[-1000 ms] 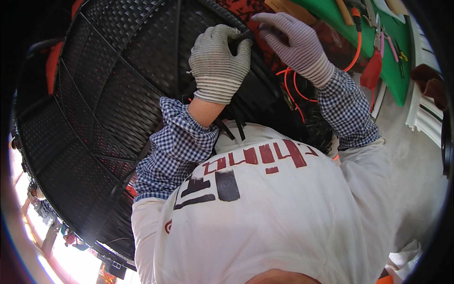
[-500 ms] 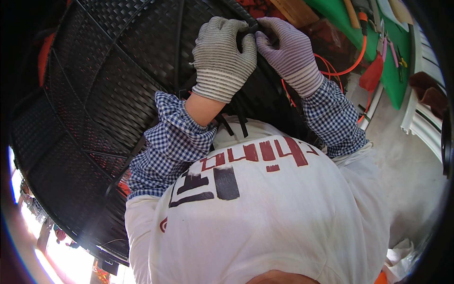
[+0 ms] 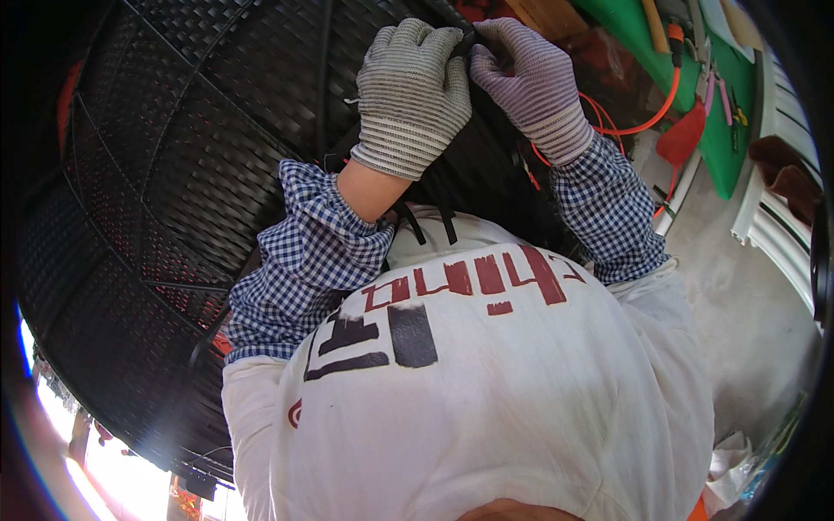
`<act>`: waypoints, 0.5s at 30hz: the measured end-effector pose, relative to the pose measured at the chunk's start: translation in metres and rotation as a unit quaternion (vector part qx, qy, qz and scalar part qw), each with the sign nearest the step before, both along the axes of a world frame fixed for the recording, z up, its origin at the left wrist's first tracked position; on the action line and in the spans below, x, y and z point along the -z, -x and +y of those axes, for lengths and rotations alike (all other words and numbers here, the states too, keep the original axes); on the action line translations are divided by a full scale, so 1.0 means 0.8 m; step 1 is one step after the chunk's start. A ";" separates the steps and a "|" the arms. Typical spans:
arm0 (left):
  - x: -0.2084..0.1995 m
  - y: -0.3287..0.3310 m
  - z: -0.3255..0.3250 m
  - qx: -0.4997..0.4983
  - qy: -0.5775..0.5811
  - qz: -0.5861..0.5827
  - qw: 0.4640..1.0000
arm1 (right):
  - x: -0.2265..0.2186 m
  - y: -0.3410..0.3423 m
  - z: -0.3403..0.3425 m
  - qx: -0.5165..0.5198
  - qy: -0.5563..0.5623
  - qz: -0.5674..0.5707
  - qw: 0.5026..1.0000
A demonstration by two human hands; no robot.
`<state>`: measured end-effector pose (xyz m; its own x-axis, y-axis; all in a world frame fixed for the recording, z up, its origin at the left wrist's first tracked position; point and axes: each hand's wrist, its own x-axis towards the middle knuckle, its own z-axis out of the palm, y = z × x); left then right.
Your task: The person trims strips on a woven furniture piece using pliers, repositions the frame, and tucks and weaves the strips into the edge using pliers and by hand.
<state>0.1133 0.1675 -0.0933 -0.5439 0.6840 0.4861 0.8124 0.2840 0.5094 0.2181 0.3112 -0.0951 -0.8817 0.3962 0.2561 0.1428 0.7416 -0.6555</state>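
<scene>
A large black woven rattan piece (image 3: 221, 108) spreads from the left across to my hands, with ribs running through its weave. Both my hands wear striped knit gloves and meet at its edge near the top. My left hand (image 3: 413, 95) is closed, its fingers curled around a black strip (image 3: 466, 45) at that edge. My right hand (image 3: 532, 80) pinches the same strip from the other side, thumb and forefinger together. The fingertips partly hide the strip, so its ends cannot be made out.
Right of my hands, an orange cord (image 3: 647, 128) loops down from a tool. A green surface (image 3: 719, 161) holds pink-handled pliers (image 3: 718, 91) and a red cloth-like piece (image 3: 682, 135). White rails (image 3: 773, 226) lie farther right. A wooden board (image 3: 549, 16) is at the top.
Both hands have moved slightly upward, still close together on the black strip. The woven piece has shifted a little to the left in view.
</scene>
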 end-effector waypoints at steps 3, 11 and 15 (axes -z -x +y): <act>0.001 0.000 0.000 -0.004 0.004 0.017 1.000 | 0.002 0.003 -0.001 0.003 0.006 0.002 1.000; 0.006 0.002 0.003 -0.023 -0.008 0.056 0.998 | 0.004 0.009 -0.006 0.024 0.077 0.015 0.997; 0.004 0.003 0.004 -0.043 -0.008 0.071 0.996 | 0.014 0.012 -0.005 0.022 0.115 0.023 0.993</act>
<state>0.1111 0.1706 -0.0963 -0.5253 0.6286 0.5736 0.8495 0.3486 0.3960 0.2086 0.3072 -0.1059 -0.8515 0.4875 0.1930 0.1391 0.5649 -0.8133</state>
